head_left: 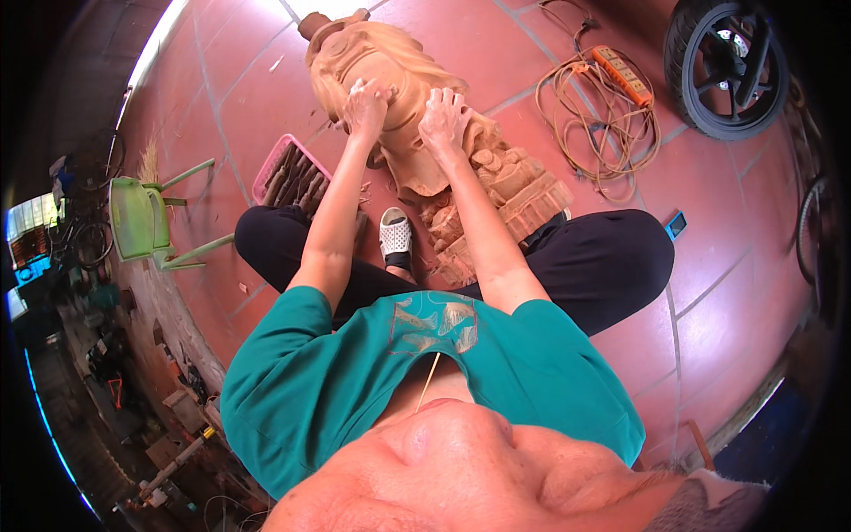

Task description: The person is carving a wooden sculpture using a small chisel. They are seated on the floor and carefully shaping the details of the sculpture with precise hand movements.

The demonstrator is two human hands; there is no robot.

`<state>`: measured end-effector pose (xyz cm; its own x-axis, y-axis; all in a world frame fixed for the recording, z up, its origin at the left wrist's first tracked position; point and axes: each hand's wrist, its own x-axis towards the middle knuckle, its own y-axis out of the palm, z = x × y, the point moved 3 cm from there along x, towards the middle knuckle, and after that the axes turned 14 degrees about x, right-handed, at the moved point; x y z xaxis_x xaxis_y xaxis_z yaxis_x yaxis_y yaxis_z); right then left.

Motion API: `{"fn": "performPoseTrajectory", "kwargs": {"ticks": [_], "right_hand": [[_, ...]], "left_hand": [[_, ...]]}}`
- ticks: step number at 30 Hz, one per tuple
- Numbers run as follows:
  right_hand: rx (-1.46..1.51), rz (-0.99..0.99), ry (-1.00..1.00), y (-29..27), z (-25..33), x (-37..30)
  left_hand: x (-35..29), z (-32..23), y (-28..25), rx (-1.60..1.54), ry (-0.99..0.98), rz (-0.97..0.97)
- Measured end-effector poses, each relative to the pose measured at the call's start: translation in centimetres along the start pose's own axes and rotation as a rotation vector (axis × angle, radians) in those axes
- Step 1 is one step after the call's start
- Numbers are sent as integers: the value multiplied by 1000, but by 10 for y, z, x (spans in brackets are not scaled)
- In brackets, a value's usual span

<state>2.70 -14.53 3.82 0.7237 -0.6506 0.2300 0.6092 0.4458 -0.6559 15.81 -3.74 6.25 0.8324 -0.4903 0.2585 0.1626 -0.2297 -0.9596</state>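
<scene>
A large carved wooden statue (399,66) lies on the floor before me, running from the far middle toward my right knee. It has smooth rounded folds at the far end and dense small carving at the near end. My left hand (365,108) rests on the smooth rounded part with its fingers closed; whatever they may hold is hidden. Beside it to the right, my right hand (445,117) is bent over the edge of the statue, its fingers curled against the wood.
A pink basket (260,186) of dark-handled tools sits left of the statue. Further left lies a green plastic chair (137,217). On the right are an orange power strip (620,75) with a coiled cord (567,146), a black wheel (727,66) and a phone (676,225). A white sandal (395,235) is on my foot.
</scene>
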Motion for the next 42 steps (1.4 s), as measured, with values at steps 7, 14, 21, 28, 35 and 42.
{"fn": "performPoseTrajectory", "kwargs": {"ticks": [7, 14, 21, 28, 35, 42], "right_hand": [[94, -94, -105, 0, 4, -1], [49, -97, -61, -4, -3, -2], [26, -83, -82, -3, 5, -4], [86, -102, -100, -1, -5, -2], [62, -68, -27, -7, 4, -2], [120, 19, 7, -7, 6, 1]], "left_hand": [[53, 3, 12, -27, -48, 46], [-18, 9, -6, -161, 26, 30], [30, -3, 2, 18, 30, -88], [24, 1, 1, -96, 7, -18], [3, 4, 3, 3, 66, 20], [62, -10, 23, 21, 42, 38]]}}
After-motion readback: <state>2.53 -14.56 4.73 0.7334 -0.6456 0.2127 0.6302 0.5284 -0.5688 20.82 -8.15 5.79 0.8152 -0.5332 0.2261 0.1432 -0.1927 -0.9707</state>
